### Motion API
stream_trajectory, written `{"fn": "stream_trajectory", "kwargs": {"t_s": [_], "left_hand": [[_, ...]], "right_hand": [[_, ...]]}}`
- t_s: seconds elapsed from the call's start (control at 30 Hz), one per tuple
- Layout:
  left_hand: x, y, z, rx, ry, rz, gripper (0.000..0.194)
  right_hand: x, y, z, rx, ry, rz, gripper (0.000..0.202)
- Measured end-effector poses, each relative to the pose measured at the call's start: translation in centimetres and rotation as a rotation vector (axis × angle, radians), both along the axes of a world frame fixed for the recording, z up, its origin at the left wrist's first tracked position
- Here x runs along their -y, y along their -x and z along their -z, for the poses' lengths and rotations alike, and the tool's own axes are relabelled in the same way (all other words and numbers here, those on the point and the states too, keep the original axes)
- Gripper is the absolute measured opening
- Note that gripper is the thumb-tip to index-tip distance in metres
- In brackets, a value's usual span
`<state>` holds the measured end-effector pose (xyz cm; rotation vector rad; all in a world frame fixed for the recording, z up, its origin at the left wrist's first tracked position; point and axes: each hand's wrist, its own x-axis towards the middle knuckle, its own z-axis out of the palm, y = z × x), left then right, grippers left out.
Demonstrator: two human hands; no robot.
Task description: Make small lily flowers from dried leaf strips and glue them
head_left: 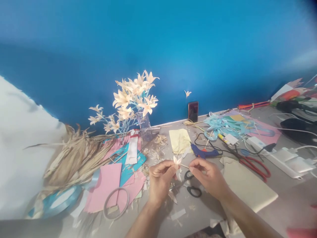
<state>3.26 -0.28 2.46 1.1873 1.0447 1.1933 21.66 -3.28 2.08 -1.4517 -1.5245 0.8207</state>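
Between my two hands is a small cream handmade flower (177, 160) on a thin stick-like stem (184, 166). My left hand (162, 178) pinches the flower at its base, petals pointing up. The stem's other end is between the thumb and fingers of my right hand (206, 175). Black-handled scissors (194, 191) lie on the table just below, between the hands, their blades partly hidden by my left hand. Pale scraps surround them. Beyond the hands are a blue glue gun (204, 152) and a cream sheet (180, 140).
Finished-looking cream flowers (136, 96) stand in a clear vase (145, 127) against the blue wall. Dried husks (76, 158), pink paper (109, 181) and a blue ribbon roll (61, 201) lie left. Red-handled scissors (256, 167), a power strip (279, 158) and cords lie right. A phone (193, 111) leans behind.
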Motion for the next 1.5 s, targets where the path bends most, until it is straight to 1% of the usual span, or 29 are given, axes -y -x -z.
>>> {"fn": "stream_trajectory", "kwargs": {"t_s": [0.13, 0.23, 0.33, 0.43, 0.53, 0.6, 0.67, 0.77, 0.87, 0.97, 1.07, 1.13, 1.2, 1.27, 1.33, 1.4, 1.47, 1.5], "left_hand": [[-0.1, 2.1, 0.1, -0.007, 0.013, -0.046, 0.020], [-0.3, 3.6, 0.7, 0.087, 0.084, -0.096, 0.021], [-0.7, 4.5, 1.3, 0.164, 0.154, -0.184, 0.023], [-0.9, 5.0, 1.8, 0.206, 0.229, -0.224, 0.028], [-0.9, 5.4, 2.0, 0.227, 0.279, -0.213, 0.031], [-0.7, 5.6, 2.2, 0.240, 0.295, -0.208, 0.031], [-0.6, 5.7, 2.4, 0.264, 0.306, -0.218, 0.032], [-0.7, 5.7, 2.7, 0.306, 0.323, -0.251, 0.035], [-1.1, 5.6, 2.9, 0.382, 0.381, -0.258, 0.040], [-1.5, 5.7, 3.1, 0.438, 0.441, -0.269, 0.042], [-1.6, 5.8, 3.5, 0.433, 0.441, -0.279, 0.043], [-1.7, 5.8, 3.8, 0.440, 0.435, -0.279, 0.042], [-1.9, 5.8, 4.0, 0.463, 0.446, -0.290, 0.040], [-2.1, 5.8, 3.8, 0.476, 0.458, -0.294, 0.038], [-2.2, 5.7, 3.1, 0.468, 0.455, -0.289, 0.035], [-2.3, 5.5, 2.2, 0.457, 0.433, -0.275, 0.033], [-2.2, 5.0, 1.1, 0.468, 0.386, -0.249, 0.033], [-2.2, 4.8, 0.6, 0.477, 0.364, -0.233, 0.035]], "right_hand": [[-0.9, -1.9, -0.8, 0.250, 0.050, -0.070, 0.018], [-2.6, -2.7, -1.8, 0.433, 0.085, -0.142, 0.017], [-5.6, -2.5, -2.9, 0.555, 0.104, -0.209, 0.017], [-9.9, -1.6, -3.2, 0.589, 0.109, -0.279, 0.016], [-14.9, 0.0, -2.3, 0.661, 0.087, -0.280, 0.014], [-18.1, 1.1, -1.2, 0.685, 0.080, -0.277, 0.012], [-20.7, 2.3, -0.2, 0.693, 0.070, -0.285, 0.016], [-23.5, 3.8, 1.1, 0.689, 0.074, -0.300, 0.020], [-25.1, 4.7, 2.0, 0.671, 0.101, -0.315, 0.018], [-25.8, 5.0, 2.8, 0.626, 0.131, -0.333, 0.013], [-25.9, 4.7, 3.1, 0.541, 0.144, -0.350, 0.010], [-25.6, 4.4, 2.9, 0.460, 0.152, -0.359, 0.007], [-24.8, 4.0, 2.1, 0.365, 0.177, -0.367, 0.006], [-23.4, 3.6, 1.0, 0.265, 0.221, -0.385, 0.012], [-21.2, 3.3, -0.4, 0.174, 0.273, -0.418, 0.020], [-18.5, 3.1, -1.8, 0.052, 0.322, -0.464, 0.026], [-15.6, 3.1, -3.1, -0.175, 0.379, -0.530, 0.030], [-14.2, 3.2, -3.7, -0.240, 0.381, -0.558, 0.031]]}}
